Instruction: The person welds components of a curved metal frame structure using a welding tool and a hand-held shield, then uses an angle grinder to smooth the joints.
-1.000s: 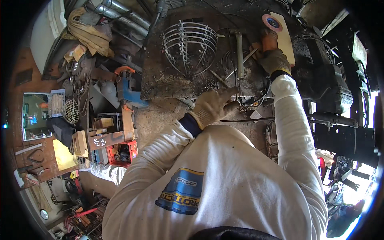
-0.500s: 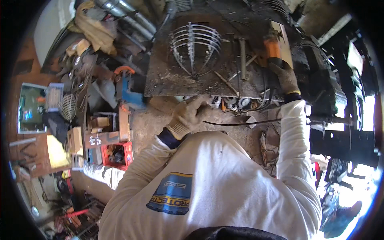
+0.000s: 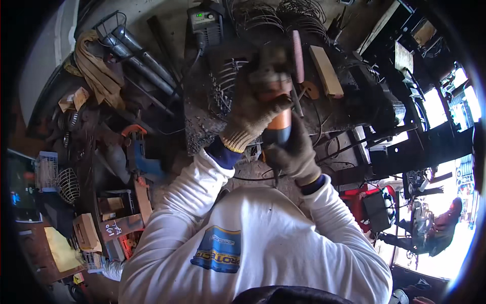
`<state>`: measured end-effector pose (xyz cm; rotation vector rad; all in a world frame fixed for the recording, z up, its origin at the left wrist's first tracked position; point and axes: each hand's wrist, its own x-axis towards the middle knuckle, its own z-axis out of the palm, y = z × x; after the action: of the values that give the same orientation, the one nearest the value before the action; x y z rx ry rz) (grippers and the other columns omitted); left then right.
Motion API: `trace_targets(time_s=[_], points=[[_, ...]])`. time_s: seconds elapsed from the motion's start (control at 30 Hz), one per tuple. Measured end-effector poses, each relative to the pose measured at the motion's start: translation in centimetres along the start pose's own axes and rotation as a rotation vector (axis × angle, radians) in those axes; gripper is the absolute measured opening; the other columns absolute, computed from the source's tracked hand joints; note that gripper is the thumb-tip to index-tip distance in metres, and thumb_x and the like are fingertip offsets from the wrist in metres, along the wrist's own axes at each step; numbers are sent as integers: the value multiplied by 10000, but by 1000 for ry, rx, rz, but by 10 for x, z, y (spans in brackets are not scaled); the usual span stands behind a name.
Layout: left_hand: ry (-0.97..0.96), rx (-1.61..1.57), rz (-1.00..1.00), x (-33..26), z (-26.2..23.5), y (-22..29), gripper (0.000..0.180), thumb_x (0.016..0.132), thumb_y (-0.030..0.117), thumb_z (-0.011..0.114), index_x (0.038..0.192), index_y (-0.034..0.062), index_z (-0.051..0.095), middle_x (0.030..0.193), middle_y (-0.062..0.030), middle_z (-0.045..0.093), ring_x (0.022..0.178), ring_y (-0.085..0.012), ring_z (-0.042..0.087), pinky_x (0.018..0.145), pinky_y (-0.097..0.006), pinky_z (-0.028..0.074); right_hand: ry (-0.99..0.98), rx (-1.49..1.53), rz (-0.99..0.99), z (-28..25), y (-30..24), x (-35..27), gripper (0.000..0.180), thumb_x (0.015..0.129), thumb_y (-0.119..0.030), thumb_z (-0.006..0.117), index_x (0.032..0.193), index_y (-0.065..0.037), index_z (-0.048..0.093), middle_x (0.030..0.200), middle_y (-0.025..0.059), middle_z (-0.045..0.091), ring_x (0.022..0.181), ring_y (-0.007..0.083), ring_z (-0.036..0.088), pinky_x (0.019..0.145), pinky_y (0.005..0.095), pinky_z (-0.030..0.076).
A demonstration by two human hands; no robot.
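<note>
An orange and dark angle grinder (image 3: 280,120) is held up over the workbench in both of my gloved hands. My left hand (image 3: 249,117) wraps round its body near the blurred head. My right hand (image 3: 297,154) grips the darker rear end, closer to my chest. The grinder's pinkish disc (image 3: 298,57) shows edge-on at its right. Behind my left hand, a curved metal-rod cage (image 3: 229,81) lies on the dark metal workbench (image 3: 198,114), partly hidden by the hand and tool.
A wooden block (image 3: 326,72) and a brown round disc (image 3: 309,90) lie right of the grinder. At the back stands a power unit (image 3: 206,24) with a lit display. A blue and orange tool (image 3: 142,154) is at left. Another person (image 3: 445,228) sits far right.
My right hand has come from the bench's right side toward the middle with the grinder. My left hand has risen from the bench's front edge and taken hold of it too.
</note>
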<state>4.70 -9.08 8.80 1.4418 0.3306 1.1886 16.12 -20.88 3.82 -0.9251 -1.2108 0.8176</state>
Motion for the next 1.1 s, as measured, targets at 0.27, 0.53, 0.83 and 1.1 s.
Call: trace_targets(time_s=[0.27, 0.53, 0.83, 1.1], points=[[221, 444, 149, -63, -139, 35, 901, 730, 188, 929, 1425, 8, 384, 1287, -92, 547, 1167, -190, 560, 1010, -364, 504, -88, -489, 46, 152, 30, -11, 958, 719, -261, 853, 1485, 41, 364, 1314, 279, 583, 1205, 423, 598, 1028, 467, 488], [314, 347, -335, -200, -218, 64, 696, 783, 136, 868, 1364, 54, 495, 1237, -104, 626, 1119, -181, 621, 935, -322, 535, -292, 46, 615, 161, 52, 0, 829, 1003, -532, 577, 1535, 35, 292, 1279, 239, 613, 1106, 274, 668, 907, 381, 568], [317, 598, -508, -251, -224, 48, 807, 790, 176, 855, 1457, 5, 434, 1338, -126, 576, 1210, -224, 585, 1040, -363, 492, -605, -316, 694, 240, 135, 2, 535, 1044, -286, 485, 1517, -118, 301, 1182, 277, 597, 990, 419, 684, 801, 450, 594], [351, 787, -476, -258, -225, 61, 714, 823, 212, 820, 1420, -8, 497, 1328, -131, 591, 1180, -228, 608, 1001, -362, 502, -620, -636, 441, 270, 141, -5, 419, 1002, -406, 547, 1261, -78, 531, 1021, 180, 657, 841, 331, 676, 767, 433, 535]])
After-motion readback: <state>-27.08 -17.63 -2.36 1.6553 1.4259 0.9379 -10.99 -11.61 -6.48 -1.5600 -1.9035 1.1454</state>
